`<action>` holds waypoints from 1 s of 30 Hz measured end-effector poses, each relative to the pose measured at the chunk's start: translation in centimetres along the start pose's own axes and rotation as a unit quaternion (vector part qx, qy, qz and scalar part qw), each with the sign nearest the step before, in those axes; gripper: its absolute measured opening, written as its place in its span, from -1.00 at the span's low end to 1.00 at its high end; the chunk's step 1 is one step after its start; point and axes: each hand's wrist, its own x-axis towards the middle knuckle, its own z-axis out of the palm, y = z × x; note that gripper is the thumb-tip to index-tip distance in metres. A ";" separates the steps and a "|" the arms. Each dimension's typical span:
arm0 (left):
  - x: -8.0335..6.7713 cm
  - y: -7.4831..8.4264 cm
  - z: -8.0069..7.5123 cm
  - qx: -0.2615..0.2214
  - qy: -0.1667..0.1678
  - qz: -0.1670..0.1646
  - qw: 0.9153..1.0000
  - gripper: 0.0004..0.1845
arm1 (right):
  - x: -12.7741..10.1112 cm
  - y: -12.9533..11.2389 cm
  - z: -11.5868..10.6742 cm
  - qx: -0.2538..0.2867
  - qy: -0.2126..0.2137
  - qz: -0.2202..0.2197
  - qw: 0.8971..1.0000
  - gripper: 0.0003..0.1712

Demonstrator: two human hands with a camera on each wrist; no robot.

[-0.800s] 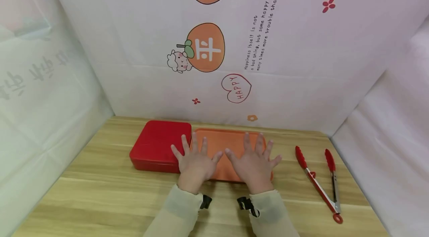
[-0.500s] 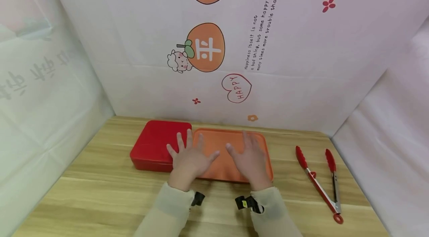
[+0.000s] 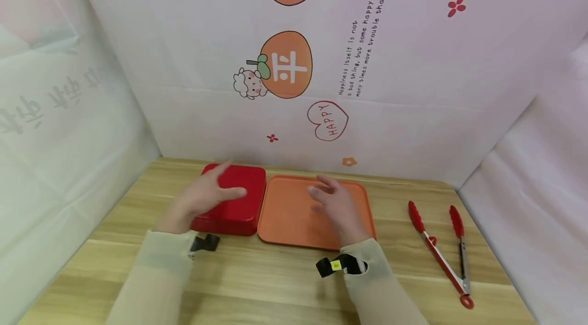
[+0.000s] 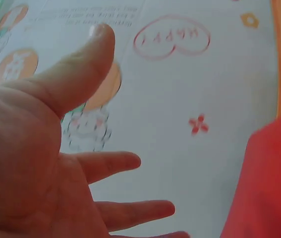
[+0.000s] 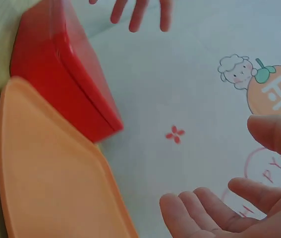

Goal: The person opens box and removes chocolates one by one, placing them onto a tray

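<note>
Presently, left hand: fingers spread, hovering over red box.
Right hand: loosely open above orange tray.
Counter: tongs at right.

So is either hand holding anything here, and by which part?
Nothing is held. The left hand hovers open above the red box, and the right hand hovers open above the orange tray; no grip on either.

On the counter a box sits just left of a tray, touching it; tongs lie well apart at the tray's 3 o'clock.
</note>
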 end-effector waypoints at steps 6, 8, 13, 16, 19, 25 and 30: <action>-1.1 -4.4 -4.6 -0.101 -0.037 -0.008 0.994 0.10 | 0.7 0.4 2.3 0.098 -0.035 0.041 0.994 -0.37; -1.3 -6.0 -5.6 -0.131 -0.046 -0.020 0.990 0.09 | 0.9 0.6 3.1 0.112 -0.044 0.053 0.991 -0.35; -1.4 -9.8 -7.0 -0.207 -0.054 -0.050 0.976 0.05 | 1.4 1.5 5.3 0.110 -0.070 0.081 0.988 -0.33; -1.3 -11.6 -7.2 -0.260 -0.056 -0.060 0.962 0.01 | 1.7 2.1 6.4 0.095 -0.077 0.091 0.988 -0.36; -1.1 -12.7 -7.1 -0.307 -0.062 -0.063 0.948 -0.05 | 1.9 2.6 7.5 0.087 -0.073 0.105 0.988 -0.40; -0.4 -14.3 -6.8 -0.325 -0.081 -0.063 0.940 -0.12 | 2.2 3.3 9.4 0.080 -0.072 0.123 0.987 -0.36; 0.5 -15.2 -6.4 -0.324 -0.090 -0.068 0.939 -0.24 | 2.6 3.5 10.6 0.079 -0.081 0.133 0.985 -0.31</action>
